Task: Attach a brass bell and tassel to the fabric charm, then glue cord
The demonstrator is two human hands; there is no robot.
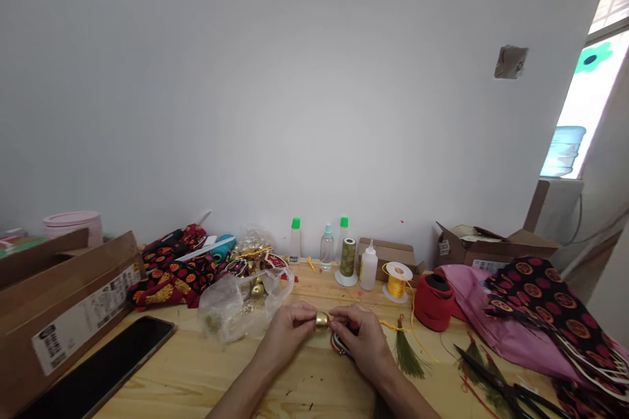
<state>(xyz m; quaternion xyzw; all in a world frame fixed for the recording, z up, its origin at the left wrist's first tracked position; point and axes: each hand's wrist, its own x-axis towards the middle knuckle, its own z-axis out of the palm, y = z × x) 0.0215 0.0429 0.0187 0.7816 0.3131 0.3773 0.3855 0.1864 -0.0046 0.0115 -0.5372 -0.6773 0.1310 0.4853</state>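
My left hand [287,326] pinches a small gold bell [322,320] at the middle of the wooden table [196,373]. My right hand [361,334] is closed just right of the bell, its fingertips meeting the bell, and it holds a red and dark patterned piece [338,343] under its palm. A yellow cord [393,325] runs from the right hand toward a green tassel [409,353] lying on the table.
A clear plastic bag with gold bells [240,304] lies left of my hands. A black phone [105,366] and a cardboard box [59,311] are at left. Bottles [368,267], thread spools [397,281], a red spool [435,301], patterned cloth [545,308] and scissors [501,386] lie behind and right.
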